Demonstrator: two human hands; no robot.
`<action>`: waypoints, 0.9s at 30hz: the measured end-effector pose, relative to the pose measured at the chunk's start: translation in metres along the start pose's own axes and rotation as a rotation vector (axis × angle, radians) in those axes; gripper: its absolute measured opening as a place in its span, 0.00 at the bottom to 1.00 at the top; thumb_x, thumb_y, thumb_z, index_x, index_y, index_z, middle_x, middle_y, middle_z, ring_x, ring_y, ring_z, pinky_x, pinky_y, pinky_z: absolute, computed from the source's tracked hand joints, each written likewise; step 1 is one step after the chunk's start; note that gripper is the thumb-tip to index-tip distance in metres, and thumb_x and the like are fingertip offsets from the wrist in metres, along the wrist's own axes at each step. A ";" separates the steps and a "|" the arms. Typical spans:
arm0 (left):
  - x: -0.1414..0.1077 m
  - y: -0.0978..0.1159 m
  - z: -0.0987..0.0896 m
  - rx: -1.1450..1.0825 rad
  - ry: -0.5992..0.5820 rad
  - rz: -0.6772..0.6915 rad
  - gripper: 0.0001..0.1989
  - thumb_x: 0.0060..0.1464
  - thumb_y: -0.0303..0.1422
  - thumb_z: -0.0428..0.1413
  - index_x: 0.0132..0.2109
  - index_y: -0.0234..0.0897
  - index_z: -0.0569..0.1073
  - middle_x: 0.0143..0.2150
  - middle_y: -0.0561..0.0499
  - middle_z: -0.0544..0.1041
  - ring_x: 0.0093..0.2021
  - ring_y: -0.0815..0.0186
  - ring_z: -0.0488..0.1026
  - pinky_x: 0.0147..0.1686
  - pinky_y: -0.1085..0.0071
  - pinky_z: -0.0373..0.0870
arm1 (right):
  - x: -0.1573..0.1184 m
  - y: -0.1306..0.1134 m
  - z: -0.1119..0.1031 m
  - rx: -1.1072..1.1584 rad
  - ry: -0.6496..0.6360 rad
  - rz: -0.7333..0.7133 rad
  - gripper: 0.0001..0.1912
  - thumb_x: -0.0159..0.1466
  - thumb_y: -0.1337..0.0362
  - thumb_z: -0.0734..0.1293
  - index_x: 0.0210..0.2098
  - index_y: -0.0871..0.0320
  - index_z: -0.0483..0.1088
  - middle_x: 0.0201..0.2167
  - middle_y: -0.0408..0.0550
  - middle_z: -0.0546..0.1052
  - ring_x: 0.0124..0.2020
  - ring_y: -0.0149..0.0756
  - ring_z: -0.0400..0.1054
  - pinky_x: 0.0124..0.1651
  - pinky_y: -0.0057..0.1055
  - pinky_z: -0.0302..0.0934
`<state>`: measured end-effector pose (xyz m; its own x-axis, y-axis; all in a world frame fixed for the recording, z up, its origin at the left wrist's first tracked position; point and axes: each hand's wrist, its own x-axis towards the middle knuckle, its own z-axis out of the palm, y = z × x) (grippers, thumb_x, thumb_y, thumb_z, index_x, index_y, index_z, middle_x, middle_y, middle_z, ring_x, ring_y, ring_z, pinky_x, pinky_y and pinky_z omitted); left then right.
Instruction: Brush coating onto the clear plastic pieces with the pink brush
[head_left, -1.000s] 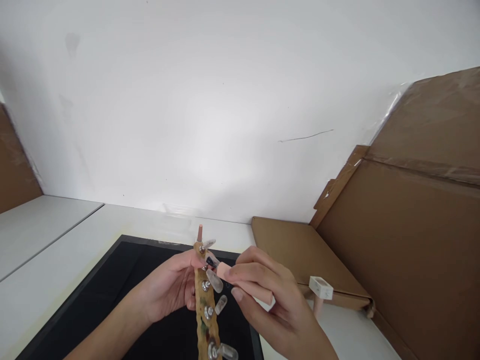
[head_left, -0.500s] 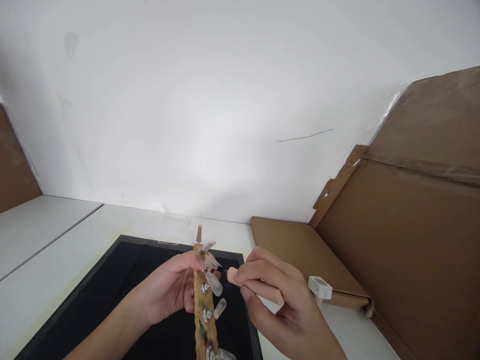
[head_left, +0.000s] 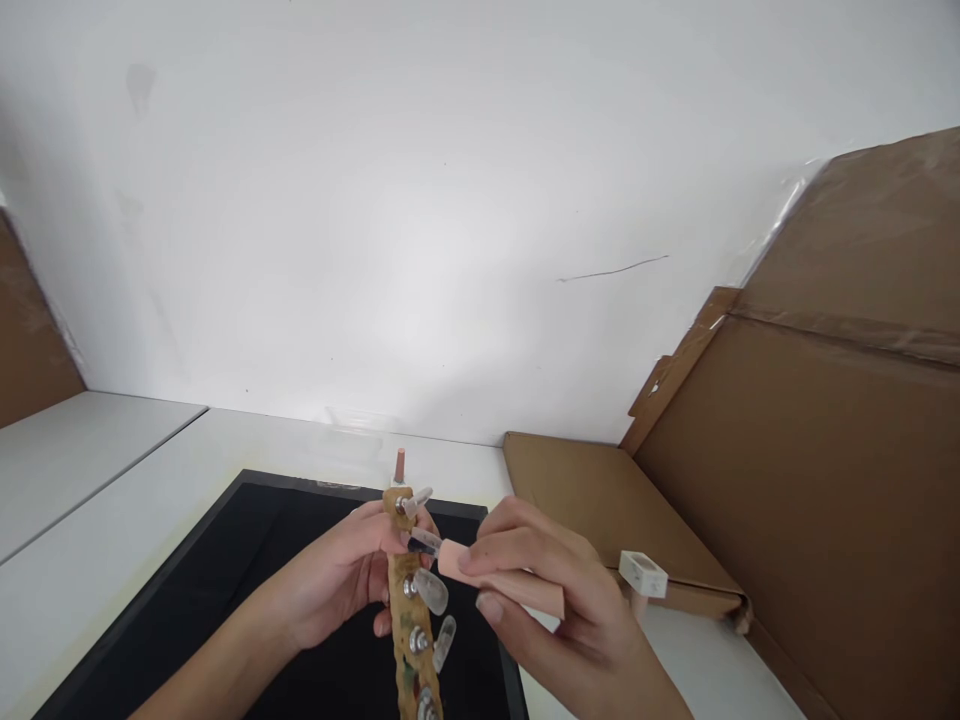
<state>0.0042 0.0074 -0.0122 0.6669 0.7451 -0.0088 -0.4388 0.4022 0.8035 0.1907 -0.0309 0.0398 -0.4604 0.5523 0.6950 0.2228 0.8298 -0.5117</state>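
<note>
My left hand (head_left: 352,560) grips the upper part of a tan, wavy-edged strip (head_left: 405,625). Several silver metal mounts stand along the strip, and clear nail tips (head_left: 430,591) stick out to its right. My right hand (head_left: 555,590) holds a peach-coloured brush handle (head_left: 499,578) between thumb and fingers. The dark brush end lies against the second nail tip from the top, beside my left fingertips. Behind the strip's top end stands a small bottle with a pinkish cap (head_left: 400,464).
A black mat (head_left: 202,590) lies under both hands on the white table (head_left: 45,470). At the right are a flat cardboard box (head_left: 585,490), a small white block-shaped item (head_left: 643,574) and a tall cardboard panel (head_left: 825,450). A white wall rises behind.
The brush has moved left, from the point of the second nail tip onto it. The strip has tilted slightly, with its lower part shifted right.
</note>
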 end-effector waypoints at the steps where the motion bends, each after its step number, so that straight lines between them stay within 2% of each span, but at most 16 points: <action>1: 0.000 0.000 0.001 0.007 0.001 0.003 0.06 0.48 0.32 0.58 0.34 0.34 0.73 0.21 0.56 0.69 0.16 0.75 0.62 0.13 0.82 0.62 | 0.000 0.000 0.000 -0.008 0.001 0.010 0.17 0.59 0.78 0.62 0.42 0.52 0.70 0.27 0.42 0.69 0.26 0.31 0.63 0.26 0.26 0.58; 9: 0.000 0.000 0.003 0.053 0.045 -0.004 0.07 0.47 0.33 0.60 0.32 0.33 0.72 0.23 0.55 0.68 0.16 0.75 0.62 0.12 0.82 0.62 | -0.003 0.000 -0.002 -0.097 0.034 0.038 0.16 0.58 0.80 0.59 0.37 0.53 0.68 0.23 0.41 0.69 0.25 0.31 0.62 0.25 0.25 0.56; 14: -0.002 -0.001 0.000 0.076 0.007 0.005 0.07 0.48 0.33 0.59 0.31 0.32 0.71 0.22 0.55 0.68 0.16 0.76 0.62 0.12 0.82 0.62 | -0.007 0.003 -0.004 -0.128 0.028 0.097 0.14 0.59 0.79 0.59 0.35 0.55 0.68 0.23 0.42 0.69 0.23 0.30 0.60 0.24 0.26 0.54; 17: -0.003 0.001 -0.003 0.094 -0.007 0.016 0.07 0.48 0.33 0.59 0.31 0.33 0.71 0.23 0.55 0.68 0.17 0.76 0.62 0.12 0.82 0.62 | -0.007 0.005 -0.005 -0.094 0.051 0.084 0.14 0.60 0.79 0.60 0.37 0.54 0.69 0.25 0.42 0.71 0.24 0.30 0.60 0.25 0.26 0.55; 21: -0.003 0.003 -0.004 0.170 0.049 0.043 0.09 0.47 0.34 0.60 0.31 0.34 0.69 0.22 0.56 0.66 0.18 0.75 0.62 0.14 0.82 0.63 | -0.006 0.005 -0.005 0.005 0.073 0.034 0.15 0.61 0.77 0.62 0.40 0.52 0.70 0.27 0.43 0.72 0.27 0.32 0.62 0.28 0.27 0.56; 24: -0.003 0.003 -0.002 0.247 0.107 0.074 0.08 0.46 0.33 0.59 0.31 0.35 0.68 0.22 0.57 0.66 0.20 0.74 0.63 0.16 0.81 0.65 | -0.005 0.006 -0.004 0.051 0.022 0.041 0.15 0.61 0.77 0.63 0.41 0.52 0.71 0.27 0.42 0.70 0.28 0.31 0.62 0.28 0.27 0.56; 27: -0.003 0.002 0.001 0.274 0.115 0.089 0.06 0.45 0.32 0.57 0.32 0.36 0.68 0.23 0.57 0.65 0.21 0.73 0.63 0.18 0.79 0.65 | -0.004 0.007 -0.003 0.058 -0.026 0.042 0.17 0.60 0.78 0.63 0.43 0.51 0.70 0.28 0.42 0.70 0.28 0.31 0.63 0.29 0.26 0.56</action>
<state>0.0020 0.0056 -0.0105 0.5536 0.8327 0.0142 -0.3031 0.1856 0.9347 0.1971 -0.0269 0.0349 -0.4738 0.5837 0.6594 0.1927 0.7994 -0.5691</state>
